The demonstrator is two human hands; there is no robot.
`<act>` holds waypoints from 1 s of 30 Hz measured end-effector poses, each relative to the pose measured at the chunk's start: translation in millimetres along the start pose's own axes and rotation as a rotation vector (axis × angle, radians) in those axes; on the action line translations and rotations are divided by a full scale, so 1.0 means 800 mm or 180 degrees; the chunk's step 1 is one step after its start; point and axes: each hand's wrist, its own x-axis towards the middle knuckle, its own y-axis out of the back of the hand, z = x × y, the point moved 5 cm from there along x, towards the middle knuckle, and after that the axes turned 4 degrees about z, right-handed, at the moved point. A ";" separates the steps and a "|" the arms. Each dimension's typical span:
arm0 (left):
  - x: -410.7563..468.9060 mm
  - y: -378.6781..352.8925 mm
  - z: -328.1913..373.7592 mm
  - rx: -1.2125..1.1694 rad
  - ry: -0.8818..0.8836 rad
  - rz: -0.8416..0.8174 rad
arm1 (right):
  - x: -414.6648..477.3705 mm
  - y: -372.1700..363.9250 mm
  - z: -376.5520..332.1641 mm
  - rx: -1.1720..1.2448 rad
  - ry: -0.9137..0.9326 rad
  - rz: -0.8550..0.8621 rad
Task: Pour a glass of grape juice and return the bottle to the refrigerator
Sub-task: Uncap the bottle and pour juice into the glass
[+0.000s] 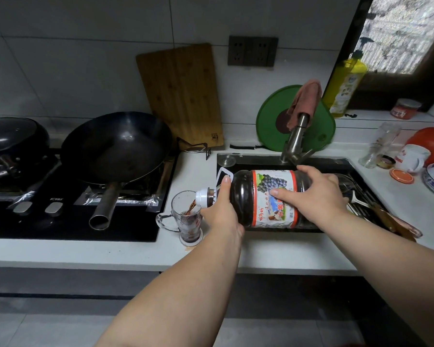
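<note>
Above the white counter [273,249], the big grape juice bottle [246,194] was held on its side over the front left corner of the sink [261,157]. The right hand [316,196] curled over its labelled body and the left hand [221,209] gripped its neck. Dark juice ran from the white spout into the handled glass [188,221], which stood near the counter's front edge between hob [60,221] and sink.

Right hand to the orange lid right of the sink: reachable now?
Probably not yet: the right hand grips the juice bottle mid-pour. Otherwise the way to the orange lid looks open.
</note>
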 end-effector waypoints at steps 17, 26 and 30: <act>0.007 -0.001 -0.007 -0.0174 -0.0071 -0.0044 | -0.002 0.001 0.002 -0.0031 0.0079 0.0028; 0.005 -0.003 -0.007 -0.0108 -0.0054 -0.0051 | 0.001 -0.001 0.005 -0.0020 0.0103 0.0066; 0.002 -0.003 -0.006 -0.0102 -0.0065 0.0002 | -0.001 0.001 0.002 -0.0079 0.0129 0.0071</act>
